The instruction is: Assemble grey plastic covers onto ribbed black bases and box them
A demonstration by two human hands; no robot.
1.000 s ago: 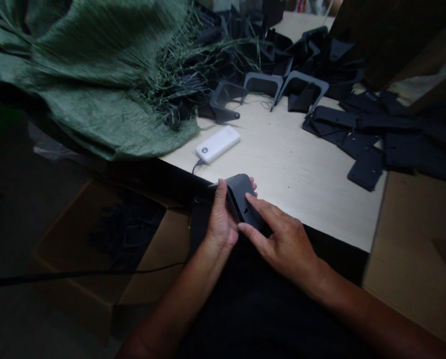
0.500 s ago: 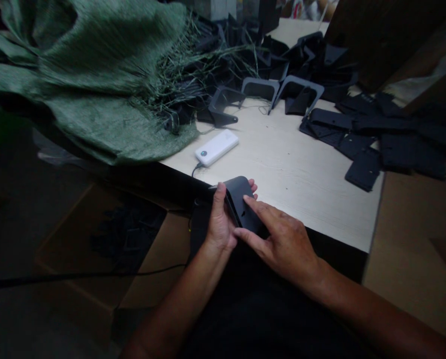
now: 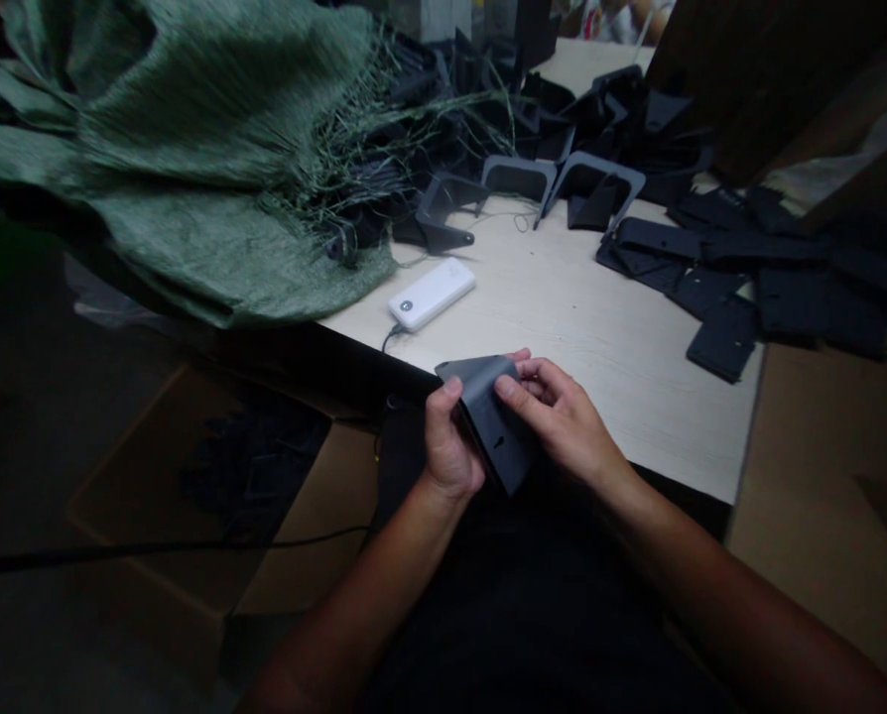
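Between my two hands is a dark grey bent bracket (image 3: 504, 421) with a small keyhole-shaped slot in its broad face. My left hand (image 3: 449, 446) wraps its left side, thumb up along the edge. On the right, my right hand (image 3: 567, 412) pinches the upper right part, thumb lying on the face and fingers behind it. The bracket is tilted, just in front of the table's near edge. Beyond it lies a white power bank (image 3: 433, 295) with a cable plugged into its near end.
Many similar U-shaped brackets (image 3: 596, 183) are heaped at the back of the table (image 3: 563, 317). Flat black plates (image 3: 722, 337) lie at right. A green woven sack (image 3: 212, 198) spreads over the left. Below left, a cardboard box (image 3: 302, 535) holds dark parts; a black cable (image 3: 287, 543) crosses it.
The bracket has shifted slightly right and toward me, showing more of its top and face. My right hand has moved up it, from the lower edge to a pinch near the top.
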